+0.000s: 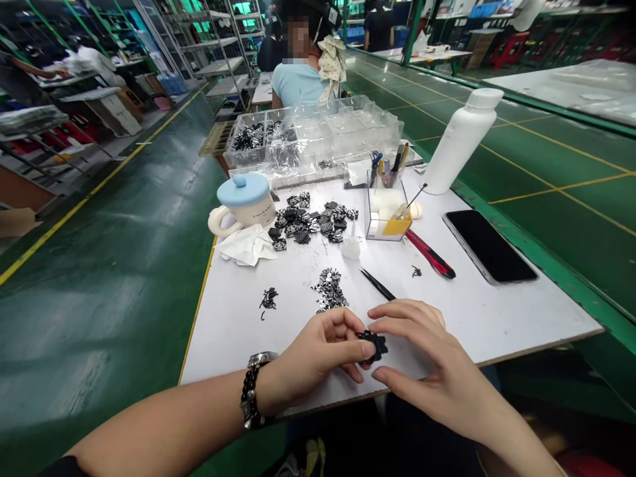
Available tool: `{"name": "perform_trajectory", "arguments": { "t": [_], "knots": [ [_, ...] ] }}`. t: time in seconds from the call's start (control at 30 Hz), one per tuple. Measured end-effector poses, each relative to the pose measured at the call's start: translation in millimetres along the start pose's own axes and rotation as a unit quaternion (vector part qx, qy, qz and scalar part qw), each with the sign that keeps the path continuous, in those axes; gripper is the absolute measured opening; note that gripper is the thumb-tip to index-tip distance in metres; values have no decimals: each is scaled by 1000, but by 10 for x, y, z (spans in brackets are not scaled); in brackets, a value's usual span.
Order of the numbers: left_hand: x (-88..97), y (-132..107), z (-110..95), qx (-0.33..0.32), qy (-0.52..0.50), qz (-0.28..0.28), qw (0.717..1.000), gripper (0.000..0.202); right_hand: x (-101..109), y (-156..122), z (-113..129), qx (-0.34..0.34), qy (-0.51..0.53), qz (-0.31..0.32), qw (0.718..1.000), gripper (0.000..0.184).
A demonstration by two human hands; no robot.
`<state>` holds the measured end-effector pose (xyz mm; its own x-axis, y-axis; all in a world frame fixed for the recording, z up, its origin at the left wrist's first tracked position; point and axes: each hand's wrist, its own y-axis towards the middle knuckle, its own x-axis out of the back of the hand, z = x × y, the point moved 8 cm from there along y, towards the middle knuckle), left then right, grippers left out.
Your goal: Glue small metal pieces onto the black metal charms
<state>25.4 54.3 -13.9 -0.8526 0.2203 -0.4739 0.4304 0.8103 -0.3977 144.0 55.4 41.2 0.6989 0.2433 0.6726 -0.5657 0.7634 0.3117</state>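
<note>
My left hand [318, 354] and my right hand [422, 358] meet over the near edge of the white table [497, 318]. Between their fingertips they pinch a small black part [376, 344]. Both hands have fingers curled onto it. Just beyond my left hand lies a small heap of tiny dark parts [328, 290], with another little cluster [269, 299] to its left. Black tweezers [376, 283] lie just past my right hand. A larger pile of black parts [313, 218] is spread mid-table.
A mug with a blue lid [244, 202], a crumpled tissue [247, 245], a clear pen holder [385, 211], a red-handled cutter [430, 254], a black phone [488, 246], a white bottle [461, 140]. Clear compartment trays [313, 136] stand at the back. A person sits beyond them.
</note>
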Motion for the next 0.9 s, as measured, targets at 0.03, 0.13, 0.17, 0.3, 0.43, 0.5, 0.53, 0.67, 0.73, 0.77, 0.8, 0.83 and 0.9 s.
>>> {"name": "perform_trajectory", "arguments": {
  "t": [0.03,0.13,0.17,0.3,0.43,0.5,0.53,0.67,0.73,0.77,0.8,0.83,0.9],
  "knots": [
    [-9,-2,7,2,-1,5,1000,34,-7,0,10,9,5,-13,1000,39],
    [-24,-4,26,6,-3,18,1000,32,-12,-1,22,26,25,-39,999,36],
    [-27,-4,32,6,-3,22,1000,32,-10,-7,23,29,32,-46,998,34],
    [-15,-6,54,8,5,24,1000,32,-16,-44,29,40,54,-57,996,33],
    [-7,-10,83,19,13,23,999,31,-37,-64,27,42,70,-58,995,32],
    [-6,-12,92,21,17,22,999,31,-46,-70,22,38,73,-59,995,33],
    [-7,-13,95,22,19,23,999,31,-51,-73,18,36,73,-58,995,33],
    [-3,-12,98,22,26,23,999,30,-64,-86,10,34,71,-54,995,34],
    [1,-10,97,22,29,23,999,30,-62,-92,12,35,70,-55,995,34],
    [1,-9,96,22,31,24,999,30,-60,-94,13,36,71,-55,995,33],
    [-1,-8,97,23,31,25,999,30,-55,-96,14,36,71,-56,995,33],
    [-4,-8,100,25,30,26,999,30,-51,-97,13,35,71,-57,995,33],
    [-18,-9,107,29,24,30,999,31,-46,-101,11,34,73,-58,995,32]
  ]
}}
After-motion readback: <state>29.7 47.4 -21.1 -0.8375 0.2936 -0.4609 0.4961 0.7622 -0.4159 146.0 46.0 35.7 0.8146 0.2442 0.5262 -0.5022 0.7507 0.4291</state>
